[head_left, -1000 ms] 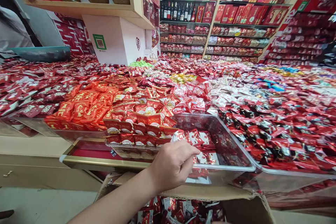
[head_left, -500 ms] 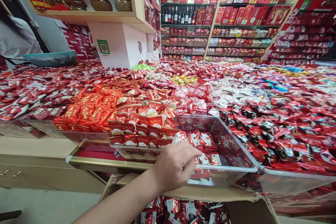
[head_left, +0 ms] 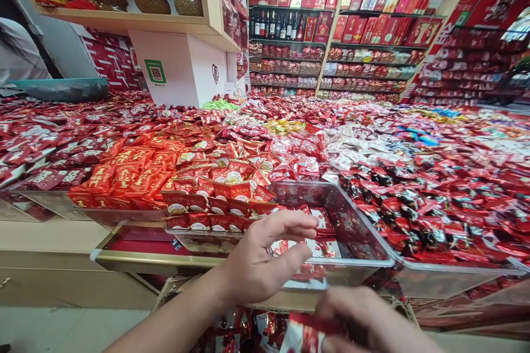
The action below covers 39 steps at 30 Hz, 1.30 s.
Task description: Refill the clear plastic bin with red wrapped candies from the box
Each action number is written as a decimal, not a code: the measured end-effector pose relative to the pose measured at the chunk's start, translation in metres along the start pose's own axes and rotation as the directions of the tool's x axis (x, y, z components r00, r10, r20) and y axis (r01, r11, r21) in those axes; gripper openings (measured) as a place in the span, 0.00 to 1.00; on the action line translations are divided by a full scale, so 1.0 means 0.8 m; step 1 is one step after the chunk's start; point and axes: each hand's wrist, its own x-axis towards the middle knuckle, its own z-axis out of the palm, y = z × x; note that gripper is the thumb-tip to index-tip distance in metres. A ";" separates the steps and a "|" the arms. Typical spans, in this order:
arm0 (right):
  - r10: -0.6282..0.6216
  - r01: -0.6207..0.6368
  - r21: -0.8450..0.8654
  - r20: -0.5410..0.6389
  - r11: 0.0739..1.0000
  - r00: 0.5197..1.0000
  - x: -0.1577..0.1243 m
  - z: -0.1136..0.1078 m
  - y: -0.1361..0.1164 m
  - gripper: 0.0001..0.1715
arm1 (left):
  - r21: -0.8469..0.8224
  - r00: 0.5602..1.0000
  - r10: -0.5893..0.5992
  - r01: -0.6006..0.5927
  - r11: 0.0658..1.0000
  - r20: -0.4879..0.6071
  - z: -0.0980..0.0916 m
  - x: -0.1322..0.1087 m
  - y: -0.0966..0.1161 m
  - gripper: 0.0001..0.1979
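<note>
The left hand (head_left: 259, 262) hovers with a released grip over the clear tray (head_left: 364, 231); the right hand (head_left: 364, 325), below and to its right, has its grip clenched on red candy packets (head_left: 304, 336). They are best laid flat in rows beside the packets (head_left: 318, 231) just beyond the open grip.

Lighting: we note bright, even shop light, glare on the foil wrappers (head_left: 232, 176); wide-angle bowing at edges (right hand (head_left: 364, 322) motion-blurred, lower frame).
</note>
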 end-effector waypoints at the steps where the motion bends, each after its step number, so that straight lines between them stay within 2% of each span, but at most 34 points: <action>1: -0.005 0.007 0.048 -0.044 0.999 0.999 0.002 -0.015 -0.001 0.13 | -0.104 0.992 -0.106 0.113 0.988 0.073 -0.001 -0.002 0.009 0.22; 3: -0.015 0.044 0.214 -0.137 0.976 0.990 0.013 -0.041 -0.005 0.14 | -0.211 0.932 -0.284 0.331 0.920 0.224 -0.002 -0.005 0.023 0.33; 4: -0.011 0.070 0.329 -0.177 0.942 0.984 0.021 -0.050 -0.007 0.15 | -0.220 0.902 -0.344 0.402 0.889 0.260 -0.002 -0.006 0.027 0.36; 6: 0.023 0.111 0.553 -0.230 0.826 0.973 0.040 -0.060 -0.006 0.15 | -0.249 0.891 -0.390 0.443 0.861 0.233 -0.001 -0.004 0.027 0.34; 9: 0.104 0.128 0.732 -0.263 0.669 0.959 0.066 -0.056 0.004 0.15 | -0.368 0.900 -0.414 0.434 0.822 0.137 -0.001 0.002 0.016 0.31; 15: 0.170 0.178 0.838 -0.304 0.517 0.937 0.081 -0.040 0.027 0.15 | -0.564 0.874 -0.485 0.407 0.718 0.013 -0.001 0.011 0.001 0.33; 18: 0.176 0.192 0.846 -0.315 0.497 0.933 0.079 -0.041 0.026 0.14 | -0.586 0.869 -0.494 0.384 0.714 -0.032 0.002 0.012 0.003 0.33; 21: 0.158 0.180 0.857 -0.287 0.483 0.945 0.080 -0.039 0.024 0.14 | -0.589 0.850 -0.526 0.413 0.695 -0.024 0.002 0.014 0.006 0.29; 24: 0.142 0.210 0.836 -0.321 0.507 0.936 0.081 -0.038 0.025 0.15 | -0.572 0.836 -0.548 0.436 0.695 -0.028 0.000 0.015 0.007 0.27; 26: 0.160 0.243 0.772 -0.405 0.587 0.900 0.079 -0.046 0.029 0.14 | -0.578 0.825 -0.564 0.441 0.687 -0.041 -0.001 0.015 0.007 0.27; 28: 0.151 0.231 0.615 -0.504 0.754 0.850 0.076 -0.064 0.034 0.13 | -0.590 0.820 -0.571 0.439 0.677 -0.045 -0.002 0.014 0.005 0.27; 30: 0.101 0.096 0.320 -0.547 0.943 0.831 0.077 -0.086 0.039 0.10 | -0.580 0.829 -0.558 0.439 0.686 -0.032 -0.003 0.013 0.002 0.25; 31: 0.081 -0.008 0.142 -0.516 0.990 0.853 0.080 -0.096 0.041 0.09 | -0.567 0.836 -0.549 0.441 0.696 -0.023 -0.004 0.013 0.001 0.24; 32: 0.083 -0.113 -0.043 -0.440 0.993 0.894 0.084 -0.103 0.043 0.10 | -0.554 0.843 -0.538 0.442 0.706 -0.014 -0.004 0.013 0.000 0.23; 34: 0.161 -0.231 -0.363 -0.214 0.902 0.963 0.098 -0.109 0.044 0.14 | -0.536 0.851 -0.525 0.444 0.718 0.002 -0.005 0.013 -0.002 0.23; 36: 0.256 -0.225 -0.550 -0.022 0.804 0.966 0.115 -0.102 0.044 0.15 | -0.530 0.853 -0.522 0.448 0.720 0.010 -0.005 0.013 -0.002 0.23; 39: 0.317 -0.203 -0.662 0.055 0.721 0.947 0.137 -0.082 0.048 0.13 | -0.519 0.848 -0.529 0.459 0.722 0.014 -0.004 0.013 0.000 0.23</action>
